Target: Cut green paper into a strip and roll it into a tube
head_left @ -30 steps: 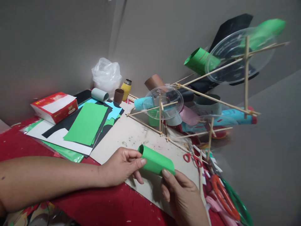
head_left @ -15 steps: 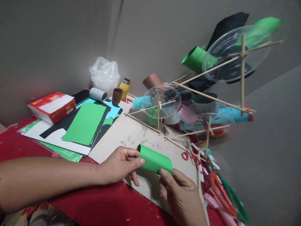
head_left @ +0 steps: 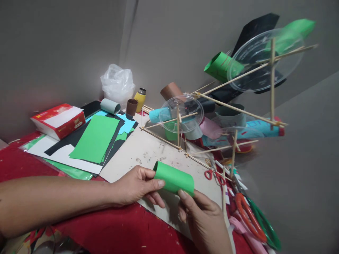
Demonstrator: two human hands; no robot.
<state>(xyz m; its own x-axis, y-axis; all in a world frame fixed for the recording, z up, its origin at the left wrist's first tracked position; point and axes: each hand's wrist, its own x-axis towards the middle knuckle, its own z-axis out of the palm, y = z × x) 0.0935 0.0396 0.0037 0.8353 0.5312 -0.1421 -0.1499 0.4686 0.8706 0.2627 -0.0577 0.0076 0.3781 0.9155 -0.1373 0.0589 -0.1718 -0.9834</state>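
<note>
A green paper tube (head_left: 174, 177) is held between both hands above the pale board (head_left: 132, 151). Its open left end is pinched by my left hand (head_left: 140, 185), the thumb on the outside and the index finger at the rim. My right hand (head_left: 203, 215) grips the lower right end, thumb on the near side; its other fingers are partly hidden behind the tube. Red-handled scissors (head_left: 214, 176) lie on the board just right of the tube.
Stick frames with clear plastic discs (head_left: 182, 114) stand at the back right, among coloured paper tubes. Larger scissors with an orange handle (head_left: 250, 217) lie at the right. Green paper sheets (head_left: 95, 138), a red box (head_left: 58, 120) and a yellow bottle (head_left: 140, 100) sit at the left and back.
The green paper tube has turned slightly, with more of its side facing me. My left hand's lower fingers have shifted a little to the right.
</note>
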